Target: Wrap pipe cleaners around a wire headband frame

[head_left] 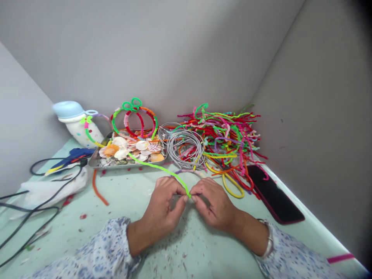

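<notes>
A bright green pipe cleaner (164,169) runs from the shell tray down to my fingertips. My left hand (165,203) pinches near its lower end between thumb and forefinger. Right beside it, my right hand (216,201) pinches at the same spot, its fingertips almost touching the left ones. A thin dark line, perhaps wire, shows at the fingers of both hands. Just beyond the hands, a curved band (188,171) with purple and pale pink wrapping arcs over the table; its ends are hidden.
Behind stands a metal tray (128,167) of shells, with pipe-cleaner-wrapped hoops (155,120) over it. Coiled grey wire (186,149) lies beside a pipe cleaner heap (229,135). A phone (276,195) is at right; a bottle (83,130), plastic bag (52,192) and black cables (37,209) are left.
</notes>
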The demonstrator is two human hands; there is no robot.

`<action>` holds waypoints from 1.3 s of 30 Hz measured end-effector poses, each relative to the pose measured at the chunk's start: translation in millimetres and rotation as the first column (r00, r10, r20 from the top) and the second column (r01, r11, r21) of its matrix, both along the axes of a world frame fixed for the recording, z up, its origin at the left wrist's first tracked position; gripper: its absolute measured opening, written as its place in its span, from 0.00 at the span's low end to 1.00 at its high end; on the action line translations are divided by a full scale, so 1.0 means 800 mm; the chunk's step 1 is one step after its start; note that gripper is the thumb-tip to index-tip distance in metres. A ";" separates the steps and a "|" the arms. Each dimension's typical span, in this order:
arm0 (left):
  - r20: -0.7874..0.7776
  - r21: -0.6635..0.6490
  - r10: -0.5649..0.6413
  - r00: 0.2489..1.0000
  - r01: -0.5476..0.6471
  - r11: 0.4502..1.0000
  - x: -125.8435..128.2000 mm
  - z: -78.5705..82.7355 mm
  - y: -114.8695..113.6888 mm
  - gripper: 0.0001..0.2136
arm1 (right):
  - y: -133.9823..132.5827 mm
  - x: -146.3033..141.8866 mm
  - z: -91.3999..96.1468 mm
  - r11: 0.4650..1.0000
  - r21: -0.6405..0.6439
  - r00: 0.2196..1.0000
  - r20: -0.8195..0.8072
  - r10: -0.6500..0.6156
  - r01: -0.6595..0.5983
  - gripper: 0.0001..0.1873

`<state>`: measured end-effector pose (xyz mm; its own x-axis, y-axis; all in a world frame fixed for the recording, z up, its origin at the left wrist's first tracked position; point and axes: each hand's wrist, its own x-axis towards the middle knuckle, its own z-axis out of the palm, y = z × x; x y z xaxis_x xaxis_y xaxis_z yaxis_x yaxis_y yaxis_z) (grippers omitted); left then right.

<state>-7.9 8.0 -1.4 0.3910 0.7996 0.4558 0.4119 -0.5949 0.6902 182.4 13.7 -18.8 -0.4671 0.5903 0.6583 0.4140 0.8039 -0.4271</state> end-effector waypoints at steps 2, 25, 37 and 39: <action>0.000 -0.001 0.008 1.000 -0.008 1.000 0.000 0.001 0.000 0.03 | 0.000 0.000 0.000 1.000 -0.001 1.000 0.002 -0.005 0.005 0.05; -0.008 -0.029 0.011 1.000 -0.011 1.000 0.002 0.001 0.000 0.04 | -0.002 -0.002 0.002 1.000 0.004 1.000 0.022 -0.019 0.019 0.06; -0.013 -0.029 -0.008 1.000 0.008 1.000 0.000 0.003 0.002 0.05 | -0.001 -0.001 0.001 1.000 -0.002 1.000 0.003 -0.031 0.031 0.06; -0.014 -0.033 -0.006 1.000 0.005 0.999 0.000 0.002 0.002 0.05 | -0.001 -0.001 0.001 1.000 -0.005 1.000 0.005 -0.030 0.030 0.06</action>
<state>-8.1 9.5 0.6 0.4018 0.8118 0.4238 0.4188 -0.5744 0.7033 181.5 12.9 -18.0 -0.4518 0.6077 0.6531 0.4401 0.7887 -0.4293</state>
